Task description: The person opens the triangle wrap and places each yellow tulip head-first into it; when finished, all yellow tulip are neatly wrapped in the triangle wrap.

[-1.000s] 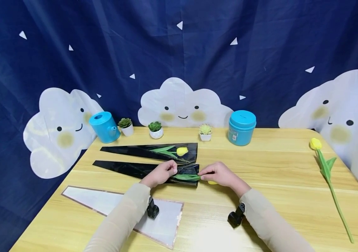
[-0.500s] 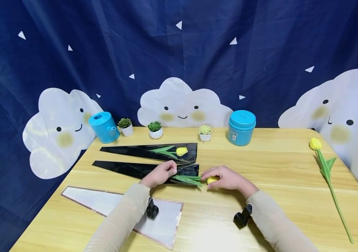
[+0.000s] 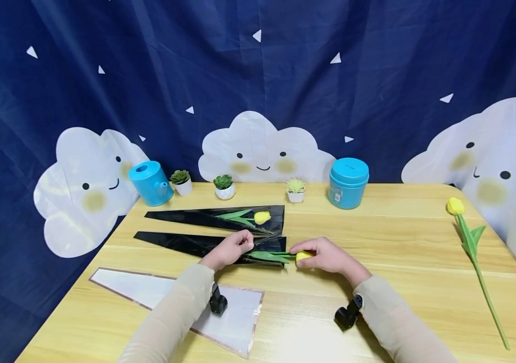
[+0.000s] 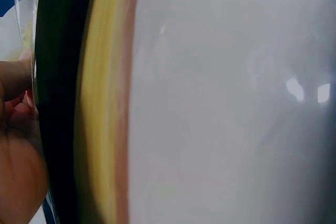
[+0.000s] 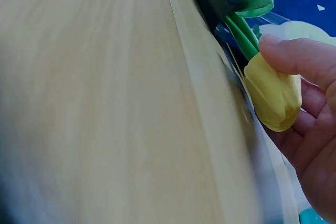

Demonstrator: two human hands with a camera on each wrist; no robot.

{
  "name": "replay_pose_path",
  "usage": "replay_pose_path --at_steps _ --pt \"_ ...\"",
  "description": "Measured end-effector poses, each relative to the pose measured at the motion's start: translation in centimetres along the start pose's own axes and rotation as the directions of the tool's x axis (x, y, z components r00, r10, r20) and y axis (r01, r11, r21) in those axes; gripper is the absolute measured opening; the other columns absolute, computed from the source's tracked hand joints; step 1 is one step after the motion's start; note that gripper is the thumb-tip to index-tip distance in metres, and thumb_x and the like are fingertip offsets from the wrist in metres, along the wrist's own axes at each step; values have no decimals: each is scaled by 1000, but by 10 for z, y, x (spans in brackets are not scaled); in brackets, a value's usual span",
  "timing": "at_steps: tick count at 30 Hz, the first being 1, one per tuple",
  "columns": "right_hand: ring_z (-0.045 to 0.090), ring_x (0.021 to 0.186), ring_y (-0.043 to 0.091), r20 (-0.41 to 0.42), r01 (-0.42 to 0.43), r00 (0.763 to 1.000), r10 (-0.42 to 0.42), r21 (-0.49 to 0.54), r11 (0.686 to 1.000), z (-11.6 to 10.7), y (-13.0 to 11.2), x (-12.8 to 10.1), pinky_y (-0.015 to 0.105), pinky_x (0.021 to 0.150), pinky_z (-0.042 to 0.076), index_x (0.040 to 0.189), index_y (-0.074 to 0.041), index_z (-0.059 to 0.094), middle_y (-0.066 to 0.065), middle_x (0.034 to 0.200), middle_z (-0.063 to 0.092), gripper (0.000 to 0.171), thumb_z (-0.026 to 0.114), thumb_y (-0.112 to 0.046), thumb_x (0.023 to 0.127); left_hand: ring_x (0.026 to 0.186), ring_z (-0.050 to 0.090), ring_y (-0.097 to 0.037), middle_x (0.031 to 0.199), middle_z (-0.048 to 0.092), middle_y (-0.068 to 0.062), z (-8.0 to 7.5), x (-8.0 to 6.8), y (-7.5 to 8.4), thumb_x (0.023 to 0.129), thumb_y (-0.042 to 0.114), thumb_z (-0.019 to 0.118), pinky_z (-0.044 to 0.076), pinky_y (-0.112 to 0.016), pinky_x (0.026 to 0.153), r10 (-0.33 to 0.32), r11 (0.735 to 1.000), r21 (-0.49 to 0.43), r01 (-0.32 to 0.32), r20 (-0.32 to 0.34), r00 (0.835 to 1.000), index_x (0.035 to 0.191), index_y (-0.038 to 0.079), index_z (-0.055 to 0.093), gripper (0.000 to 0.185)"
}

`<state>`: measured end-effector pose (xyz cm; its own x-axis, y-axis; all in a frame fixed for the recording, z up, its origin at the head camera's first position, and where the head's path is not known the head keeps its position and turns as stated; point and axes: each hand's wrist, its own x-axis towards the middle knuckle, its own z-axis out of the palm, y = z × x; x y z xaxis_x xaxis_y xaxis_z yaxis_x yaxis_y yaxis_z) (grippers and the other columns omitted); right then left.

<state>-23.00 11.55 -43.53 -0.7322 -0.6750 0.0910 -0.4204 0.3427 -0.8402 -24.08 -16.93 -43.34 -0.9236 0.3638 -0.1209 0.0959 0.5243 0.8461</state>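
In the head view my left hand (image 3: 230, 248) pinches the raised clear front film (image 3: 267, 239) of a black flower sleeve (image 3: 171, 242) at its wide end. The left wrist view shows thumb and finger together at the film's edge. My right hand (image 3: 330, 256) holds a yellow tulip (image 5: 273, 93) by its bloom, thumb on one side and fingers on the other. The bloom sits just outside the sleeve's wide mouth. Its green leaves (image 3: 267, 256) lie over the black backing, and the lower stem is hidden by the left hand.
Behind lies another black sleeve (image 3: 185, 217) with a tulip (image 3: 262, 217) in it. A pale sleeve (image 3: 235, 322) is under the left forearm. A loose tulip (image 3: 471, 247) lies far right. A blue watering can (image 3: 150, 184), small potted plants (image 3: 224, 187) and a blue canister (image 3: 348, 184) line the back.
My right hand has moved from the leaves to the bloom, slightly right. The leaf that stuck out past the sleeve's near edge has drawn in. My left hand stays on the film.
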Motion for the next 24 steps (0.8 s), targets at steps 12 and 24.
replay_pose_path --at_steps 12,24 --pt "56 112 30 -42 25 999 -29 -74 997 9 -8 10 40 94 44 114 -4 65 14 119 61 36 71 -17 81 70 39 -17 75 38 -2 3 1 4 94 5 49 33 -31 69 9 1000 24 -10 20 1000 87 1 49 8" --pt "58 110 29 -88 -15 996 6 -97 995 15 -13 19 42 92 45 112 -5 66 12 116 63 35 72 -14 79 69 41 -16 73 39 -1 3 0 10 94 7 51 34 -30 68 5 999 40 -5 8 1000 83 6 48 11"
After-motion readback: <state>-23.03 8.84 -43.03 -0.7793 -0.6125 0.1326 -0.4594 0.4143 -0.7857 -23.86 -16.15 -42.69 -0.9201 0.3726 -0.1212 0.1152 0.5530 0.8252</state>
